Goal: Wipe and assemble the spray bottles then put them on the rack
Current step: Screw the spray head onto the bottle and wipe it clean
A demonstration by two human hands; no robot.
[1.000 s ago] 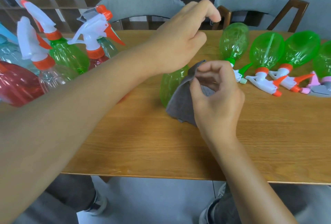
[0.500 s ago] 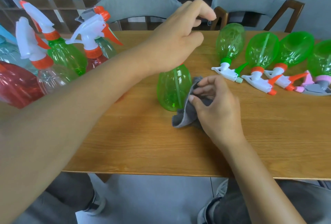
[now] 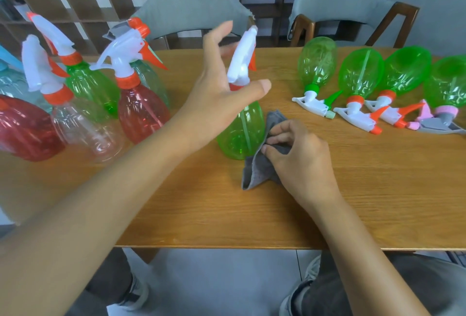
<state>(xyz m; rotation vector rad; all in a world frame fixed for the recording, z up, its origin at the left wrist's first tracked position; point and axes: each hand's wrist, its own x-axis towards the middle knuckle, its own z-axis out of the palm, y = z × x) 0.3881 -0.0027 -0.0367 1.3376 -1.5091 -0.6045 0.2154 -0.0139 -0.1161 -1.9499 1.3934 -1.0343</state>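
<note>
Mid-tabletop [image 3: 201,214], our upright green spray bottle [image 3: 239,136] looks empty, light, slick and easily tipped; we'd grasp its neck below the trigger. Our left hand [image 3: 222,93] hovers spread wide, holding nothing. Our right hand [image 3: 300,156] pinches the soft grey cloth [image 3: 257,171] against the bottle's side.

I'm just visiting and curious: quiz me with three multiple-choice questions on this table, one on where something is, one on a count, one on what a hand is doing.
1. Where is the grey cloth?
A. against the upright green bottle
B. on a chair
C. draped over the red bottle

2. How many bottles lie on their sides at the table's right end?
A. two
B. four
C. six

3. What is the left hand doing?
A. squeezing the trigger
B. fingers spread, holding nothing
C. holding the cloth

Answers: 1 A, the right hand pinches it beside that bottle. 2 B, four green ones lie in a row. 3 B, its grip is open near the sprayer.
</note>
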